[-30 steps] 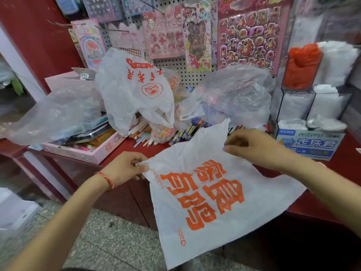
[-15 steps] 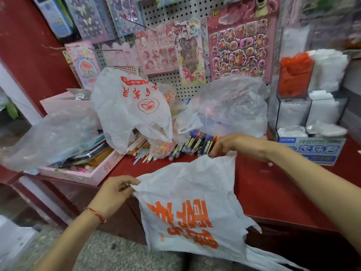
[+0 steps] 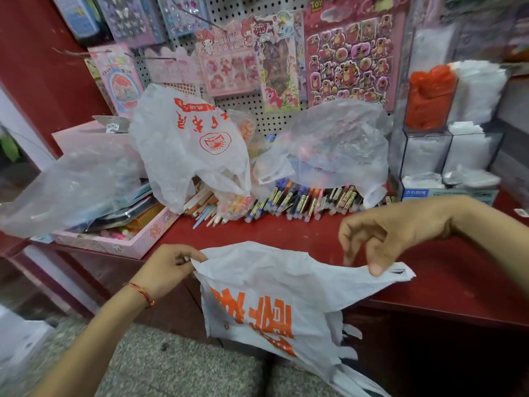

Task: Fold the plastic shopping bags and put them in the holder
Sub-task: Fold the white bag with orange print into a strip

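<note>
A white plastic bag with orange print (image 3: pixel 274 299) lies over the front edge of the red counter (image 3: pixel 452 282), its lower part hanging down. My left hand (image 3: pixel 171 267) pinches its left top corner. My right hand (image 3: pixel 392 236) pinches its right top corner between thumb and curled fingers. Behind stand a white bag with red print (image 3: pixel 186 144) and a crumpled clear bag (image 3: pixel 337 144); another clear bag (image 3: pixel 71 184) lies at the left. The clear compartment holder (image 3: pixel 423 131) at the right back holds folded orange bags (image 3: pixel 429 98) and white ones.
A row of pens (image 3: pixel 300 202) and pencils lies along the counter's back. A pink box (image 3: pixel 128 246) of stationery sits at the left. Sticker sheets hang on the pegboard (image 3: pixel 349 55). A blue-printed carton (image 3: pixel 446 193) stands under the holder. Speckled floor lies below.
The bag came down from being held spread in the air to lying over the counter edge. My right hand moved right along its top edge to the corner; my left hand kept its corner.
</note>
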The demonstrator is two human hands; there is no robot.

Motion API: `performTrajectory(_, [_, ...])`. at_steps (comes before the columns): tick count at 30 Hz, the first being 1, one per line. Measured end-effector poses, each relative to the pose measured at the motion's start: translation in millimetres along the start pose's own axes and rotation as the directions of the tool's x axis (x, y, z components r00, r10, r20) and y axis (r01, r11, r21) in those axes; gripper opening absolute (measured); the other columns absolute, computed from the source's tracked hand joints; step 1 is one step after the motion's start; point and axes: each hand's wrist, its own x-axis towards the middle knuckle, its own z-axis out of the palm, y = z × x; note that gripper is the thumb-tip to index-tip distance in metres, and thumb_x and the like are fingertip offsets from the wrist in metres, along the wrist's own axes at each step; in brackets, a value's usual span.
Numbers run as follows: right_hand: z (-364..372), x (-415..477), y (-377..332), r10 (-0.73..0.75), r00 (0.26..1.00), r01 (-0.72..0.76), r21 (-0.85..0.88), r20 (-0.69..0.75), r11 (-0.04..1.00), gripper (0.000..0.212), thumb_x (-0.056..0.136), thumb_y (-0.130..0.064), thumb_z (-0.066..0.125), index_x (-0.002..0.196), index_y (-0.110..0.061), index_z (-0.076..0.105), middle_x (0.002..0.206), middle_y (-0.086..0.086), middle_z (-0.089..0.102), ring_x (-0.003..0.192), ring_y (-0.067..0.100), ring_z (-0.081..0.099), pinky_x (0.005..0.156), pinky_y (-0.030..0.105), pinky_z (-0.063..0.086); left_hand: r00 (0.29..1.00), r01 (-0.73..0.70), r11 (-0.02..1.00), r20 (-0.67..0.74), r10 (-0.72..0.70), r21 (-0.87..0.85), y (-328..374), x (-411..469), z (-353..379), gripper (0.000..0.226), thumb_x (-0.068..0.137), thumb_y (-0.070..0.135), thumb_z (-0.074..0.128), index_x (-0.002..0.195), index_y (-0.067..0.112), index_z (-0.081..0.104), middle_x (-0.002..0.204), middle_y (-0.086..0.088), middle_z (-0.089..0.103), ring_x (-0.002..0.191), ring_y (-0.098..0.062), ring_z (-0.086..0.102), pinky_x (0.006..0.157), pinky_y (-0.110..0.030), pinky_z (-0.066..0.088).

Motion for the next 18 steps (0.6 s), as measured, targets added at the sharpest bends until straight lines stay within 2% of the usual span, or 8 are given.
performTrajectory(1, [3, -6, 0, 0.004, 0.999, -0.006, 0.065, 0.044, 0.998, 0.032, 0.074, -0.007, 0.071, 0.102, -0.013, 0.056, 0.103, 0.019, 0.062, 0.068, 0.01, 0.057, 0.063, 0.019, 0.046, 1.0, -0.001, 1.0, 0.005, 0.001, 0.009, 1, 0, 0, 0.044, 0.082, -0.016, 0.055, 0.066, 0.022, 0.07, 0.072, 0.015, 0.071, 0.069, -0.004, 0.065, 0.064, -0.007, 0.049])
performTrajectory(3, [9, -16, -1, 0.0, 0.999, -0.003, 0.071, 0.045, 0.997, 0.03, 0.074, -0.003, 0.072, 0.098, -0.008, 0.054, 0.085, 0.009, 0.06, 0.061, 0.008, 0.055, 0.058, 0.017, 0.044, 1.0, -0.003, 1.0, 0.011, 0.003, 0.027, 4, 0, 1, 0.042, 0.082, -0.016, 0.054, 0.067, 0.021, 0.069, 0.072, 0.008, 0.072, 0.07, -0.006, 0.065, 0.063, -0.007, 0.048])
performTrajectory(7, [14, -32, 3, 0.025, 0.986, -0.04, -0.09, -0.165, 0.995, 0.015, 0.08, -0.001, 0.07, 0.082, -0.013, 0.061, 0.063, -0.004, 0.052, 0.054, 0.005, 0.046, 0.053, 0.014, 0.038, 0.999, -0.013, 0.996, 0.037, 0.01, 0.091, 8, -2, 1, 0.04, 0.084, -0.012, 0.056, 0.069, 0.024, 0.067, 0.083, -0.001, 0.07, 0.072, -0.007, 0.065, 0.064, -0.007, 0.049])
performTrajectory(9, [10, -41, 12, 0.019, 0.944, -0.087, -0.193, -0.329, 0.977, 0.021, 0.079, -0.003, 0.071, 0.072, -0.023, 0.067, 0.059, -0.005, 0.049, 0.053, 0.004, 0.044, 0.052, 0.013, 0.035, 0.998, -0.007, 0.991, 0.067, -0.002, 0.133, 9, -4, -2, 0.038, 0.083, -0.008, 0.062, 0.068, 0.027, 0.066, 0.077, 0.003, 0.069, 0.066, 0.001, 0.063, 0.061, -0.006, 0.047])
performTrajectory(11, [6, -51, 21, 0.009, 0.881, -0.109, -0.184, -0.473, 0.977, 0.023, 0.078, 0.002, 0.071, 0.069, -0.019, 0.068, 0.054, -0.004, 0.048, 0.048, 0.003, 0.044, 0.049, 0.012, 0.035, 0.992, -0.01, 0.986, 0.122, -0.011, 0.165, 11, -6, -7, 0.036, 0.081, -0.003, 0.067, 0.065, 0.03, 0.067, 0.069, 0.004, 0.07, 0.062, 0.001, 0.062, 0.06, -0.008, 0.047])
performTrajectory(13, [5, -58, 25, 0.029, 0.849, -0.113, -0.128, -0.527, 0.985, 0.019, 0.078, 0.007, 0.068, 0.072, -0.011, 0.066, 0.047, -0.003, 0.05, 0.044, 0.002, 0.045, 0.047, 0.012, 0.037, 0.984, -0.038, 0.972, 0.178, -0.004, 0.234, 14, -6, -10, 0.035, 0.08, 0.002, 0.07, 0.065, 0.034, 0.067, 0.07, 0.008, 0.07, 0.066, 0.002, 0.062, 0.063, -0.008, 0.046])
performTrajectory(15, [4, -63, 27, 0.064, 0.835, -0.157, -0.126, -0.546, 0.979, 0.018, 0.08, 0.009, 0.065, 0.073, -0.007, 0.064, 0.043, -0.004, 0.051, 0.041, 0.001, 0.045, 0.046, 0.011, 0.037, 0.975, -0.077, 0.938, 0.221, 0.001, 0.338, 19, -6, -10, 0.034, 0.08, 0.011, 0.072, 0.065, 0.04, 0.063, 0.072, 0.02, 0.067, 0.073, 0.01, 0.06, 0.066, -0.005, 0.042])
performTrajectory(18, [1, -66, 28, 0.115, 0.807, -0.27, -0.189, -0.579, 0.944, 0.02, 0.082, 0.006, 0.064, 0.073, -0.012, 0.062, 0.046, -0.005, 0.053, 0.043, 0.001, 0.048, 0.048, 0.013, 0.039, 0.959, -0.106, 0.916, 0.282, -0.008, 0.387, 26, -11, -2, 0.014, 0.077, 0.026, 0.075, 0.071, 0.038, 0.071, 0.068, 0.029, 0.064, 0.075, 0.013, 0.058, 0.067, -0.008, 0.042])
